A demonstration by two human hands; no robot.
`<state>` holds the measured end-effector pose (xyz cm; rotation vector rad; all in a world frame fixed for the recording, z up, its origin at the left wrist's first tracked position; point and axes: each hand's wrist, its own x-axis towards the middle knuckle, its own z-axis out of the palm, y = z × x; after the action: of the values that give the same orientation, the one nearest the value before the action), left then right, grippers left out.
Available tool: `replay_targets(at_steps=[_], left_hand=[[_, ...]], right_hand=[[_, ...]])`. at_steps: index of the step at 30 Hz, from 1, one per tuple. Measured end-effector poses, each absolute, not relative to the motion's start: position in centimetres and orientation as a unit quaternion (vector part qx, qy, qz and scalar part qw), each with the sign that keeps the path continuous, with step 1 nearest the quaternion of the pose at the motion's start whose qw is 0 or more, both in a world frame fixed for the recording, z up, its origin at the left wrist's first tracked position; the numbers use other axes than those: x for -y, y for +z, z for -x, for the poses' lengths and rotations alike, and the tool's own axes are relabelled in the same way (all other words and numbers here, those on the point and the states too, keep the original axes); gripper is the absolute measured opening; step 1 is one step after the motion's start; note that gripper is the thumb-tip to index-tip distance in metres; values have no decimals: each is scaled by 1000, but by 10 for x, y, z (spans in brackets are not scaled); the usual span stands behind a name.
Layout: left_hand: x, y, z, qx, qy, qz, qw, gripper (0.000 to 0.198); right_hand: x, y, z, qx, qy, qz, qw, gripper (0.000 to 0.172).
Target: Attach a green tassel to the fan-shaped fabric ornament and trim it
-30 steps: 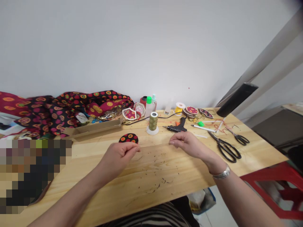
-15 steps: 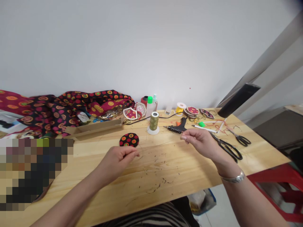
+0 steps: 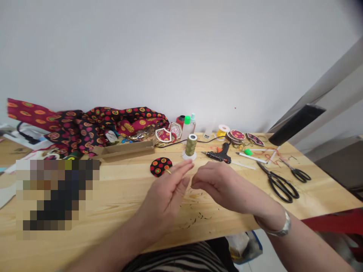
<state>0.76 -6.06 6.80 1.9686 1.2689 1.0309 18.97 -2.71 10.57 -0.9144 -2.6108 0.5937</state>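
My left hand [image 3: 167,192] hovers over the wooden table [image 3: 113,211] with its fingers stretched out and close together, palm facing right. My right hand [image 3: 218,185] is right beside it, fingertips pinched together near the left hand's fingers; whatever it pinches is too thin to make out. A round black patch with red and yellow dots [image 3: 160,166] lies just behind the left hand. A spool of olive-gold thread [image 3: 191,146] stands upright behind both hands.
A black glue gun [image 3: 221,155], two pairs of black scissors [image 3: 279,183], a white pen, small bottles [image 3: 187,126] and patterned cut-outs lie along the back and right. Patterned red-black fabric [image 3: 85,126] and a cardboard strip [image 3: 124,148] sit at back left. Dark thread scraps dot the tabletop.
Both hands came together at the table's middle. The left hand opened from a pinch to flat fingers; the right hand moved left toward it. The camera view shifted slightly left.
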Motion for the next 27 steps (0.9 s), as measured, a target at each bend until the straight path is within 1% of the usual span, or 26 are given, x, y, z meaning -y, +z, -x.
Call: replay_targets(at_steps=[3,5,8,13,18,23,27], left_hand=[[62,56,-14,-461,373,-672,444,38],[63,52,-12,-453,356,-652,492,38],[64,50,-10,-461,345,-653,492,33],[64,44,-13,-470,342,-664,471,27],[63,33,-15,-502,340,-643,468,20],[62,28,-15,-536,329,-606,487,17],[60,26,-16,-544,344,-573,508,18]], right_hand=[[26,101,-183,916,207,306,159,22],[24,96,-184,917,201,309,153,21],[22,91,-186,919,200,314,128,20],[21,88,-185,919,207,320,99,24],[21,86,-186,901,205,374,81,22],[18,83,-191,887,213,400,88,19],[15,77,-195,878,228,404,117,19]])
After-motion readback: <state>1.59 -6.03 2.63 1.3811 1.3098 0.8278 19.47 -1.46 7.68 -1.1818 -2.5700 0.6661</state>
